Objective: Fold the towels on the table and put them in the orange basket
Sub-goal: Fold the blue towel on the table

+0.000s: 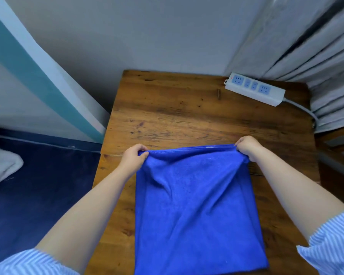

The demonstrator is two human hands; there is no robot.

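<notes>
A bright blue towel [197, 211] lies spread on the wooden table [187, 114], reaching from mid-table to the near edge. My left hand [134, 157] pinches its far left corner. My right hand [248, 147] pinches its far right corner. The far edge is lifted a little off the table and pulled taut between both hands, with creases running down from each corner. No orange basket is in view.
A white power strip [254, 88] with blue sockets lies at the table's far right corner, its cable running off to the right. Grey curtains [326, 66] hang at the right. A dark blue surface [38, 185] with white cloth [2, 165] lies to the left.
</notes>
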